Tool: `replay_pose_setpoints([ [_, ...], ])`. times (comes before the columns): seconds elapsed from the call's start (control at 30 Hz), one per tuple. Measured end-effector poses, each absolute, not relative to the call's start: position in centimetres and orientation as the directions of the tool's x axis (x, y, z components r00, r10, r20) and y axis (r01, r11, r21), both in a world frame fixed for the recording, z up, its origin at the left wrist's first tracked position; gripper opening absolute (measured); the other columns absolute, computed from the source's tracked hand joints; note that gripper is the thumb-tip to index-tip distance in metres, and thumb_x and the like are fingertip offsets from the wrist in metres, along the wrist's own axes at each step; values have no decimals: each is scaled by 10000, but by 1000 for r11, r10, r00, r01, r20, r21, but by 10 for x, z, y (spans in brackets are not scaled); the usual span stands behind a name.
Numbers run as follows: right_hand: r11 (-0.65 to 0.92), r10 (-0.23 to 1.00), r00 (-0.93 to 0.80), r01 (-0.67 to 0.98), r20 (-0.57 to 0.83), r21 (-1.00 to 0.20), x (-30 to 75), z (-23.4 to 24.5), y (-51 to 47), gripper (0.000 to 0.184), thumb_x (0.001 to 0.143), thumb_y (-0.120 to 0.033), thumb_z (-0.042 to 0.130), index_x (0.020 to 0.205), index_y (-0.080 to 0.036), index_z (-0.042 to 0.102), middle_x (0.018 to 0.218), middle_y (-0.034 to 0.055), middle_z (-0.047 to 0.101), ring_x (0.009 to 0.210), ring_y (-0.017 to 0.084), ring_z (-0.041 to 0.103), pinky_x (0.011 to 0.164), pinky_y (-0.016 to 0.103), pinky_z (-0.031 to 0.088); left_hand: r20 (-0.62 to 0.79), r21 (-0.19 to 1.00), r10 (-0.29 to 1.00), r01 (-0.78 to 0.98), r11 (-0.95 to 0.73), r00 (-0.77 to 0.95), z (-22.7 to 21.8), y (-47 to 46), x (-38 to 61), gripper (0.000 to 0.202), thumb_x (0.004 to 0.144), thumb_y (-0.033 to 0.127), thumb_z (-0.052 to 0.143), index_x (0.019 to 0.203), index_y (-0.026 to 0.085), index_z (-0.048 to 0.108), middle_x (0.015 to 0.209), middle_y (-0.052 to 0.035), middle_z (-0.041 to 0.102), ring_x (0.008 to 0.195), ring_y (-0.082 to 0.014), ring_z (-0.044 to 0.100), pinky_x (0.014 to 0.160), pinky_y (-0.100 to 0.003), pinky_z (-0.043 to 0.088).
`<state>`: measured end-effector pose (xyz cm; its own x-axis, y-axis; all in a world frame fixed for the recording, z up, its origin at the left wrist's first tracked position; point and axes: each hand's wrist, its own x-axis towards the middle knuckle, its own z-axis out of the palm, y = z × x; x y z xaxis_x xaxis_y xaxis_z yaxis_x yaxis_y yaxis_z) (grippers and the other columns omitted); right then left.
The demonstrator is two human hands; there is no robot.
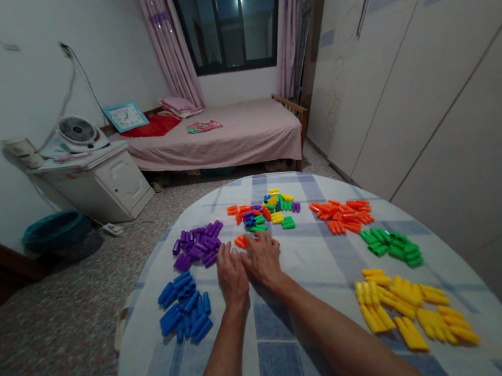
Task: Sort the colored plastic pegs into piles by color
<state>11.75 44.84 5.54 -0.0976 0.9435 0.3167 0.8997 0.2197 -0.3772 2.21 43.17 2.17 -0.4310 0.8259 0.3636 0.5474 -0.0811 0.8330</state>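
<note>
Several orange pegs [241, 241] lie sideways beyond the left hand [233, 275] and right hand [262, 260].

Glossy plastic pieces [408, 309], smooth woven cloth table cover [333, 264]

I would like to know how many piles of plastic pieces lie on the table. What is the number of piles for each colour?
Purple pile: 1
Blue pile: 1
Orange pile: 1
Green pile: 1
Yellow pile: 1
Mixed-colour pile: 1
Total: 6
</note>
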Motion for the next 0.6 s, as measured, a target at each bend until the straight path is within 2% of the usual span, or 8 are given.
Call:
replay_pose_setpoints([
  [0.13, 223, 950, -124, 912, 287, -344, 100, 55, 454, 369, 930, -444, 460, 1275, -327, 516, 1226, 89, 516, 1148, 269, 414, 918, 452, 299, 351, 852, 824, 517, -83, -446, 25, 431, 21, 487, 932, 380, 296, 1237, 98, 551, 1340, -162, 495, 1294, -230, 431, 1144, -398, 311],
  [0.33, 203, 954, -106, 916, 280, -347, 99, 54, 456, 208, 900, -357, 532, 1069, -251, 589, 1097, 68, 558, 1074, 236, 454, 925, 424, 295, 344, 856, 806, 513, -59, -482, 27, 431, 19, 387, 878, 305, 379, 1148, 127, 592, 1232, -137, 548, 1214, -228, 490, 1097, -396, 372],
  [0.43, 221, 945, -118, 917, 304, -332, 116, 54, 449, 175, 895, -313, 531, 1045, -234, 576, 1068, 61, 560, 1031, 221, 470, 887, 394, 315, 368, 838, 800, 541, -65, -474, 26, 432, 18, 371, 854, 275, 411, 1148, 133, 588, 1218, -132, 544, 1193, -231, 502, 1078, -397, 393],
  [0.6, 267, 931, -203, 945, 304, -187, 153, 56, 440, 204, 924, -278, 477, 1101, -217, 559, 1034, 80, 563, 973, 223, 477, 816, 359, 341, 360, 812, 816, 583, -35, -452, 28, 429, 21, 373, 832, 234, 455, 1168, 139, 585, 1291, -137, 491, 1156, -220, 535, 1029, -365, 448],
])
